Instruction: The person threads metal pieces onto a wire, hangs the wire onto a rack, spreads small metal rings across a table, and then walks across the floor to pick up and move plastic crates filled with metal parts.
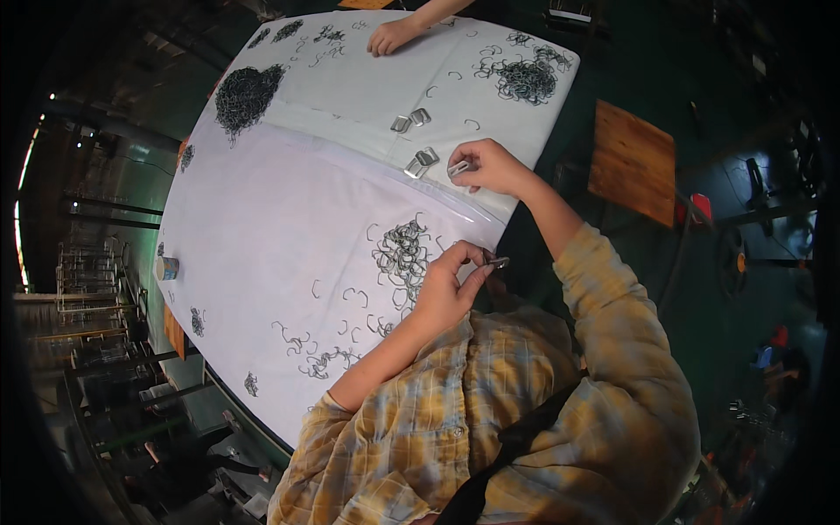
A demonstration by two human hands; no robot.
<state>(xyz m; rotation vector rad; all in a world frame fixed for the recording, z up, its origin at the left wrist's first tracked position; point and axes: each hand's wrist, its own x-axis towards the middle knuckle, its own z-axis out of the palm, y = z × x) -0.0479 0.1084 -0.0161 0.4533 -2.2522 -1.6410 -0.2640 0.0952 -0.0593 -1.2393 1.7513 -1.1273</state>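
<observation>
buckles (422, 162) of silver metal lie in two small groups on the white bench (262, 201), just to the left of your right hand (492, 168). the grip of this hand is closed on a shiny metal piece (461, 169), which looks like one more buckle; i cannot tell if it touches the bench or is a little above it. your left hand (446, 284) has its grip closed too, pinching a small metal part (497, 262) at the edge of the bench nearest to your body. this is, in my judgement, the riskier place: if your pinch becomes loose there, the part could drop to the floor (726, 324). please take care also with the loose wire hooks (402, 254) beside your left hand and forearm, because your sleeve (325, 424) could sweep them or catch on them. a wrinkled fold (437, 194) crosses the bench between your hands, so a buckle put on it might tilt or slide. another person's hand (394, 37) rests well apart from yours, so a collision seems unlikely.
</observation>
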